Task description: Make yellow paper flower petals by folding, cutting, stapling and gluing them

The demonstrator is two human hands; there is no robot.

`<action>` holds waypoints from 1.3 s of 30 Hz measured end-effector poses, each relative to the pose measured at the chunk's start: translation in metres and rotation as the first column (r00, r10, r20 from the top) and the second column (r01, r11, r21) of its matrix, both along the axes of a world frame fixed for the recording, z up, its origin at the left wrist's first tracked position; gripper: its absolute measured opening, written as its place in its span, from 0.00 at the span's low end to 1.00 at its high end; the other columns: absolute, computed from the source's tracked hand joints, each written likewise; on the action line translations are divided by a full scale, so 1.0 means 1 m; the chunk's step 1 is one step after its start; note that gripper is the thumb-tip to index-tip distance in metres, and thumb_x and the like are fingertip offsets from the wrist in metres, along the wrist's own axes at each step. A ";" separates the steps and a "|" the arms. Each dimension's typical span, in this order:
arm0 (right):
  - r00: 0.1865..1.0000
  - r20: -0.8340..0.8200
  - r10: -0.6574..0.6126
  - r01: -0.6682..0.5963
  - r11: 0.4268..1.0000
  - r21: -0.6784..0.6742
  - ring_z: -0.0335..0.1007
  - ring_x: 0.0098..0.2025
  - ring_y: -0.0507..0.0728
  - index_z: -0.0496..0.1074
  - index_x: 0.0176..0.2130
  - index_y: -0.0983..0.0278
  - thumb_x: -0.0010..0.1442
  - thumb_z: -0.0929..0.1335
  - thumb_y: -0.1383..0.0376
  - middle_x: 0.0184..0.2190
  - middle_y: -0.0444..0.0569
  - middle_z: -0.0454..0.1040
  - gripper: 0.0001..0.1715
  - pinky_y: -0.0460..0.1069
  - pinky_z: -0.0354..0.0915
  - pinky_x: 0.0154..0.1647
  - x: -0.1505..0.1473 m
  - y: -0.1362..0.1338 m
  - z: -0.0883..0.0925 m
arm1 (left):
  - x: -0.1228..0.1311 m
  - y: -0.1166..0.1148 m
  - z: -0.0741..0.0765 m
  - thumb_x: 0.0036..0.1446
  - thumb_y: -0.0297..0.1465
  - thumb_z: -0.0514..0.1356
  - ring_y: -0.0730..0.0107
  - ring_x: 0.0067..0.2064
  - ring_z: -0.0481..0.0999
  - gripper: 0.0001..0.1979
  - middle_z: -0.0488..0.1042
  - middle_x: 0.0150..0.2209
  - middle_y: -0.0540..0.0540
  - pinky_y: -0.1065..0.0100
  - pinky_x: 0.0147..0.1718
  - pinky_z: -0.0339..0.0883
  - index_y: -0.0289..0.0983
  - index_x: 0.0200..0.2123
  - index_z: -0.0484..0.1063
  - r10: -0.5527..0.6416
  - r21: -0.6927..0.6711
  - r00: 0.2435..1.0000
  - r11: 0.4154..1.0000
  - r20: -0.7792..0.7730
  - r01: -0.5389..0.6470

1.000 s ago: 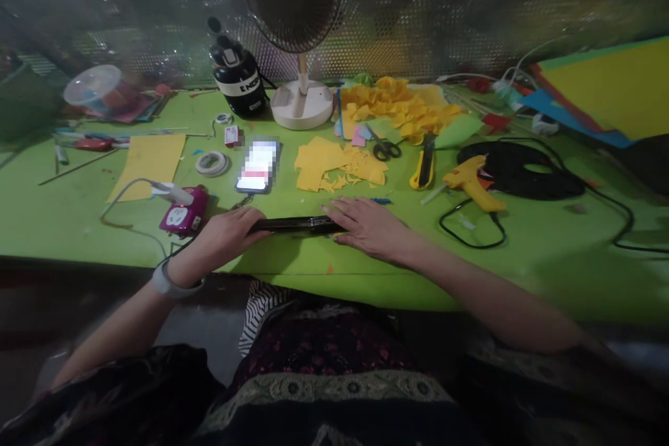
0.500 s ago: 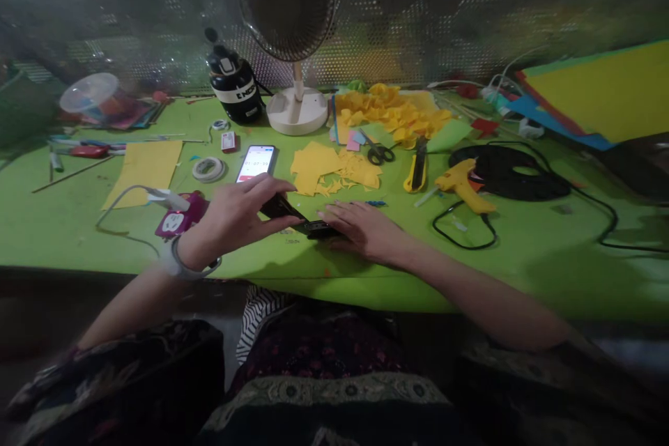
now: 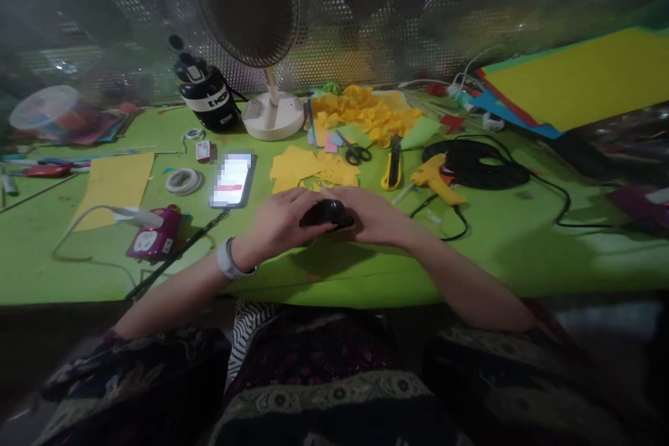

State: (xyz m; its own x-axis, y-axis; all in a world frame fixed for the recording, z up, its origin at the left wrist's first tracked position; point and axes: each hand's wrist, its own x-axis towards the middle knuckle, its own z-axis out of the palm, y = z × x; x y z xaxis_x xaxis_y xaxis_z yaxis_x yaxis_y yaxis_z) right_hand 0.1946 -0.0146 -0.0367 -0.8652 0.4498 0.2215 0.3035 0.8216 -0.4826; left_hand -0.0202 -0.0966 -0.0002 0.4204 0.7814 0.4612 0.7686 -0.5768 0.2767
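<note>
My left hand (image 3: pixel 285 223) and my right hand (image 3: pixel 373 216) are together near the table's front edge, fingers wrapped round a black stapler (image 3: pixel 332 210). Its glossy rounded end faces me, and the fingers hide most of its body. Just beyond the hands lie yellow paper pieces and scraps (image 3: pixel 297 167). Past the left wrist, a phone (image 3: pixel 233 181) with a lit screen rests on the table, a dark strap (image 3: pixel 180 254) running from it under my forearm. The yellow glue gun (image 3: pixel 436 178) is beyond my right forearm.
A fan (image 3: pixel 274 118) and a black bottle (image 3: pixel 209 101) stand at the back. Yellow crumpled paper (image 3: pixel 366 111), scissors (image 3: pixel 357 152) and a yellow cutter (image 3: pixel 391 167) lie in the middle. Left are a tape roll (image 3: pixel 182 182) and a purple plug adapter (image 3: pixel 157 233); coloured sheets (image 3: pixel 575 77) are right.
My hands have drawn together round the stapler, which has turned so its rounded end points at me. The view has shifted right, and more of the phone and its strap shows.
</note>
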 end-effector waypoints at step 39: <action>0.904 0.139 -0.405 0.418 0.904 -0.086 0.71 0.39 0.58 0.73 0.36 0.66 0.64 0.69 0.66 0.37 0.52 0.75 0.05 0.53 0.64 0.41 0.001 0.021 -0.001 | -0.035 -0.008 -0.037 0.68 0.40 0.54 0.59 0.41 0.79 0.20 0.78 0.44 0.38 0.61 0.39 0.73 0.34 0.56 0.68 -0.078 -0.266 0.989 0.963 -0.128 0.041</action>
